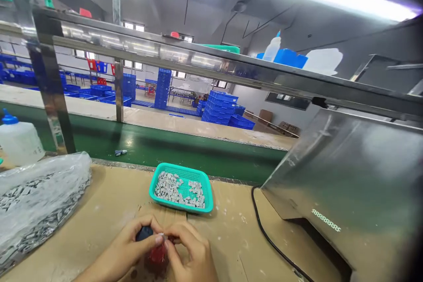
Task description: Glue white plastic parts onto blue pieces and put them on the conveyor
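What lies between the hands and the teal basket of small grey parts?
In the head view, only bare cardboard bench top with white specks separates the teal basket from the left hand and right hand, which pinch a small part together.

Left hand [132, 242] and right hand [191, 251] close together, low, fingers [159, 239] curled, tips touching.

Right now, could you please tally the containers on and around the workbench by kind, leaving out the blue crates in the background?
Teal trays: 1, the tray of small grey parts.
Clear plastic bags: 1, the bag of grey parts at left.
White bottles with blue caps: 2, bottle at the bench's left edge and shelf bottle.
Total: 4
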Demonstrator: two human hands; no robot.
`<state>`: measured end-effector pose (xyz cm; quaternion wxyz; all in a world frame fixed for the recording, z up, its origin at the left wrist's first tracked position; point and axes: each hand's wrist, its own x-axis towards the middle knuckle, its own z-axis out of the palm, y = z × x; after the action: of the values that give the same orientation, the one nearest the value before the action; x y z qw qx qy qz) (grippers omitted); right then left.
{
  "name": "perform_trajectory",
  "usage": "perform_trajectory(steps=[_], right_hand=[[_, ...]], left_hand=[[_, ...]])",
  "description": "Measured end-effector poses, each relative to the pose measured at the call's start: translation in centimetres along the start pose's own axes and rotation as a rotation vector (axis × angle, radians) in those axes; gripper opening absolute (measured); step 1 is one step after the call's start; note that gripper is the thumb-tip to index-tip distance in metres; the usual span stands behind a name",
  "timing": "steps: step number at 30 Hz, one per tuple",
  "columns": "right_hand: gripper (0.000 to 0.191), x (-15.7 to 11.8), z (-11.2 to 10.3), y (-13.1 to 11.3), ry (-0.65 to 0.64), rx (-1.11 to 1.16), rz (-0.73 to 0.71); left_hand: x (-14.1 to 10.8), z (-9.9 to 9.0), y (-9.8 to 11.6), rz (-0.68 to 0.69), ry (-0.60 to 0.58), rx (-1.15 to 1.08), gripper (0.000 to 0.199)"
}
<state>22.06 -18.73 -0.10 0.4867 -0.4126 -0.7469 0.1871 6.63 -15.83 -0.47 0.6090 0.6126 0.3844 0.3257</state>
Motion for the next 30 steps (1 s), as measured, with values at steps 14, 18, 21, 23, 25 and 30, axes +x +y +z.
perform_trajectory(steps=[14, 18, 21, 23, 25, 30], right_hand=[[0.021, -0.2, -0.1, -1.9, -0.267, -0.301, -0.357], [0.018, -0.5, 0.4, 0.0, -0.22, -0.23, -0.058], [0.019, -1.2, 0.6, 1.6, -0.223, -0.19, 0.089], [0.02, -1.6, 0.8, 2.3, -0.226, -0.182, 0.107], [0.02, -1.9, 1.0, 2.8, -0.226, -0.184, 0.107], [0.021, -2.2, 1.3, 3.3, -0.255, -0.186, 0.074]], left_hand=[[-2.1, -0.7, -1.7, -0.213, -0.137, -0.281, 0.041], [-1.2, -3.0, -3.0, -0.134, 0.037, -0.275, 0.039], [-1.0, -4.9, -3.7, -0.153, 0.177, -0.385, 0.039], [-1.1, -5.7, -3.8, -0.151, 0.159, -0.404, 0.042], [-1.3, -6.2, -3.5, -0.132, 0.118, -0.394, 0.047], [-1.1, -6.5, -3.3, -0.127, 0.103, -0.329, 0.043]])
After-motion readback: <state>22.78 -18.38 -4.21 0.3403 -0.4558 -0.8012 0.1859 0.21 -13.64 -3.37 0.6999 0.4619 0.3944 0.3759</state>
